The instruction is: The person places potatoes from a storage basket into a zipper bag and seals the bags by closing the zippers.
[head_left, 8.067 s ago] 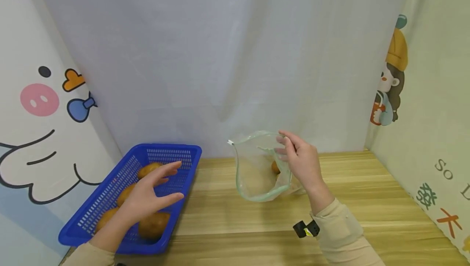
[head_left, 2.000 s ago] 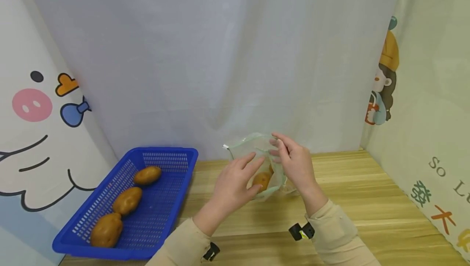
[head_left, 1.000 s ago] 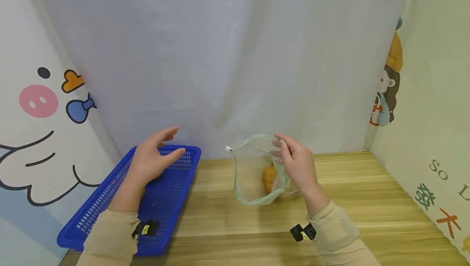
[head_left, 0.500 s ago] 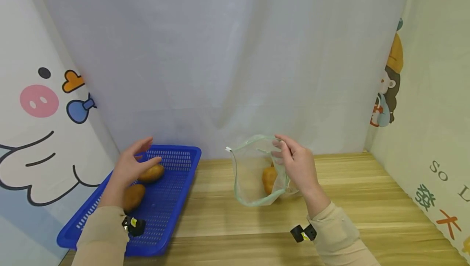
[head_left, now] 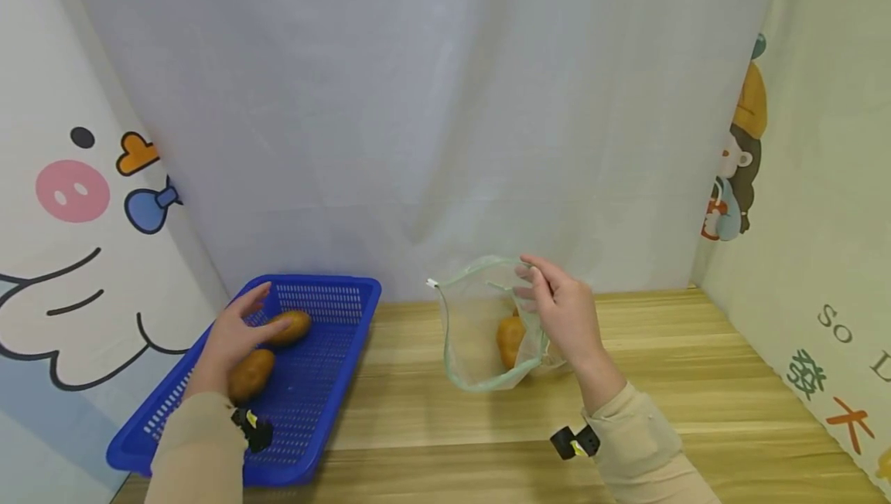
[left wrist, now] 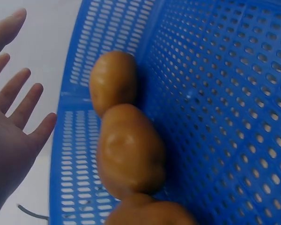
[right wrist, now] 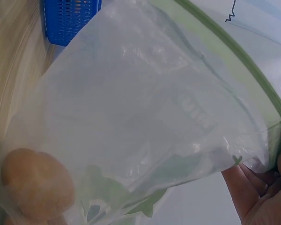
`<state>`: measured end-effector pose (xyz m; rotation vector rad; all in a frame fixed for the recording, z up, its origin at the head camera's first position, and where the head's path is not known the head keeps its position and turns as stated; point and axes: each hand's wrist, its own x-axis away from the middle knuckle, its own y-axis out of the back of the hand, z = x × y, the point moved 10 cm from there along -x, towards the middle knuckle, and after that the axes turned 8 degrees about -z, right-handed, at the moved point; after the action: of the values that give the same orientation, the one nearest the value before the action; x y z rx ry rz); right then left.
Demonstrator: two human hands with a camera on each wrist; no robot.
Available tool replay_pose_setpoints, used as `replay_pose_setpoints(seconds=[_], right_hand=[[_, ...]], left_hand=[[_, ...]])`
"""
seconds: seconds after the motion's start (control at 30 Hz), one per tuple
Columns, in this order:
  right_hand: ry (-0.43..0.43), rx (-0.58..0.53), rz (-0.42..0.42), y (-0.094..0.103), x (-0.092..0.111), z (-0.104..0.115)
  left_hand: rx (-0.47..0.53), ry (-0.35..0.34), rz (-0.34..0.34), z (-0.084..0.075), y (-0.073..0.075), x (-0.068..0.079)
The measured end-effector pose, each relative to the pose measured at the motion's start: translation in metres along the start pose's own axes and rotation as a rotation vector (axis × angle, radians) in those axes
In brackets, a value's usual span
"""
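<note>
My left hand (head_left: 227, 339) hovers with spread fingers over the left side of a blue plastic basket (head_left: 327, 411), close to two brown potatoes; the front potato (head_left: 252, 375) lies by the wrist, the rear potato (head_left: 289, 327) by the thumb. A third potato (left wrist: 150, 213) shows at the bottom of the left wrist view, hidden behind the arm in the head view. With thumb and fingers, my right hand (head_left: 567, 311) pinches the green-edged rim of a clear zip bag (head_left: 473, 334), its mouth gaping. Inside the bag sits a potato (right wrist: 37, 184), low down.
The basket stands at the left on a wood-grain table (head_left: 411, 427), the bag to its right. A pale curtain (head_left: 390, 141) hangs behind, with printed cloth walls on both sides.
My left hand has gone from the bag's mouth back left to the basket and dropped lower among the potatoes. Over eight seconds, one potato left the basket. The right hand stays at the rim.
</note>
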<state>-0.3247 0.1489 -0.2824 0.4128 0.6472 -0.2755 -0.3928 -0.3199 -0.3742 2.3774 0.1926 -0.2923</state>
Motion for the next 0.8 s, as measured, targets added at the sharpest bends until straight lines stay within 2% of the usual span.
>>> replay_pose_setpoints(seconds=[0.17, 0.37, 0.67, 0.8], right_hand=[[0.000, 0.006, 0.004, -0.001, 0.000, 0.000], [-0.004, 0.015, 0.002, 0.000, 0.000, -0.001], [0.007, 0.011, 0.005, -0.001, 0.000, -0.001], [0.006, 0.012, 0.006, -0.001, 0.000, -0.001]], left_hand=[[0.008, 0.042, 0.012, 0.017, -0.001, 0.002], [-0.060, 0.096, 0.064, 0.033, -0.005, 0.006], [-0.208, 0.046, 0.148, 0.042, -0.017, 0.009], [-0.258, -0.032, 0.158, 0.040, -0.022, 0.011]])
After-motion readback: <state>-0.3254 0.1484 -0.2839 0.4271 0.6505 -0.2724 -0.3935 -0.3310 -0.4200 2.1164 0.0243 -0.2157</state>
